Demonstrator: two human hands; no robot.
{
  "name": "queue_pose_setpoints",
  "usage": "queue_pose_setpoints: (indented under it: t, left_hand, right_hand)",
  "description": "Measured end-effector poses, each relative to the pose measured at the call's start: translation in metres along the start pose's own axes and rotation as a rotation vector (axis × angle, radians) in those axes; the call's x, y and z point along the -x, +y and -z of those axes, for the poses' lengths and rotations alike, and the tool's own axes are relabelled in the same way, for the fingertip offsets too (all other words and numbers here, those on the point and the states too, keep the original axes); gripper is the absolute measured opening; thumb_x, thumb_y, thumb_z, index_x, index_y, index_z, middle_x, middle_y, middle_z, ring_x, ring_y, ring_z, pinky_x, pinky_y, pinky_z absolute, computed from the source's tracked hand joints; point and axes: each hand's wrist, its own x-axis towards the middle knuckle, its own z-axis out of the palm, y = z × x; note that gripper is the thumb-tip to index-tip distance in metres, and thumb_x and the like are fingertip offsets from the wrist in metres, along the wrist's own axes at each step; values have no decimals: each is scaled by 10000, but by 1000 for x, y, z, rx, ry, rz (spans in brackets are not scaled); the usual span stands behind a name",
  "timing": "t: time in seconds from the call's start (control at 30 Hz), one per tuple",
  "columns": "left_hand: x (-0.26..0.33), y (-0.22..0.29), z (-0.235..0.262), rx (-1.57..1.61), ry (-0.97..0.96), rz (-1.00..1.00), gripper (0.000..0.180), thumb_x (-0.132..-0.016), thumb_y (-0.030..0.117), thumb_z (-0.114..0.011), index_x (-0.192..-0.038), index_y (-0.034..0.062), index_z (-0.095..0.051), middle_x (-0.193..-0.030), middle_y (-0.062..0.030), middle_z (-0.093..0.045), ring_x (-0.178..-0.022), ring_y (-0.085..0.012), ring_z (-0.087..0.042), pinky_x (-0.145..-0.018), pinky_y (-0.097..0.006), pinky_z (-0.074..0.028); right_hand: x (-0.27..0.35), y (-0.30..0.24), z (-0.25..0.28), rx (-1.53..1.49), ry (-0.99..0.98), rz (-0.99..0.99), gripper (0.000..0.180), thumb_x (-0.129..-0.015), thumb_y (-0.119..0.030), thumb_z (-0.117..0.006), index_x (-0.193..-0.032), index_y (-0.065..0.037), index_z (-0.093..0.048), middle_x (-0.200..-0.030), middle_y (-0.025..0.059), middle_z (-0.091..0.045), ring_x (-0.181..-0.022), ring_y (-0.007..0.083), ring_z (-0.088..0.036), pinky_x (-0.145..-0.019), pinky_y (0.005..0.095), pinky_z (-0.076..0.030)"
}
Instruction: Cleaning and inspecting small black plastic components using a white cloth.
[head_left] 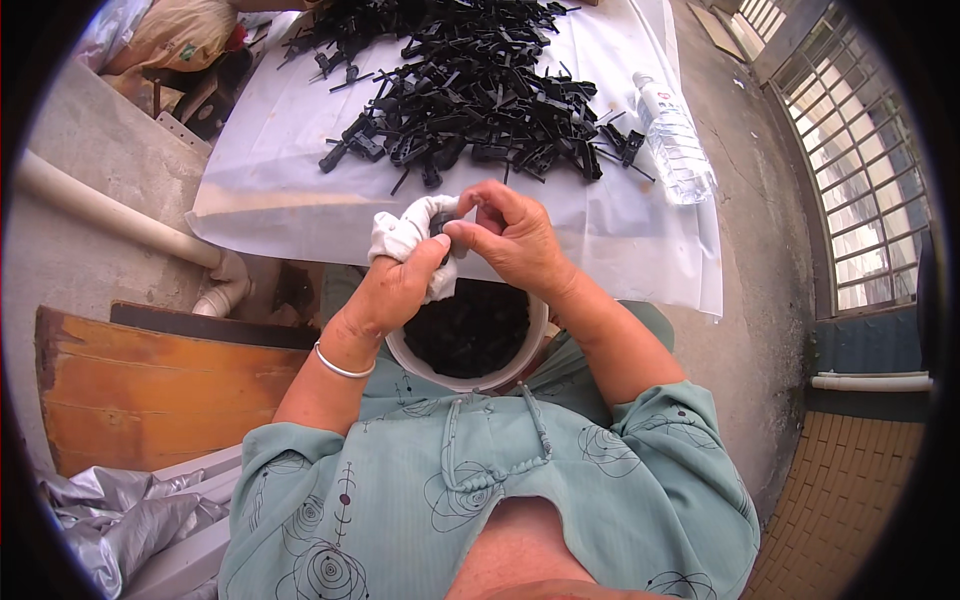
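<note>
My left hand [398, 288] is closed, with a white cloth [400, 236] around its fingers and the thumb bare. Between that thumb and the cloth sits a small black plastic part [441, 226], mostly covered. At the part's right side my right hand [518, 240] is bent into a pinch, thumb and forefinger close together; what lies between their tips is too small to make out. Both hands are above the near edge of the table. Below them, a white bucket [398, 352] between my legs holds many black pieces [470, 335].
A large heap of black plastic parts [480, 100] covers the far middle of the table, which has a white plastic sheet [265, 165] over it. A clear water bottle [678, 150] lies at the right. Wooden board [170, 390] and pipe [120, 215] are at left; a barred window [855, 160] is at right.
</note>
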Motion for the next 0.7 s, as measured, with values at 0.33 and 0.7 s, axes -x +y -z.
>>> queue_pose_setpoints:
  t: [0.33,0.7]
  left_hand:
    - [-9,-16,-9,-794,186,-463,241,-822,38,-412,-1052,-15,-462,-838,-102,-535,-727,-201,-521,-676,-301,-440]
    - [-4,-24,-19,-711,221,-498,256,-820,28,-416,-1066,-30,-451,-888,-161,-545,-780,-271,-551,-707,-320,-449]
  right_hand:
    - [6,0,-3,190,-156,74,231,-904,-179,-497,-769,4,-538,-587,126,-472,-533,172,-405,-526,300,-388]
    - [14,8,-14,58,-18,89,237,-896,-169,-508,-735,4,-525,-563,134,-472,-501,188,-371,-498,311,-382]
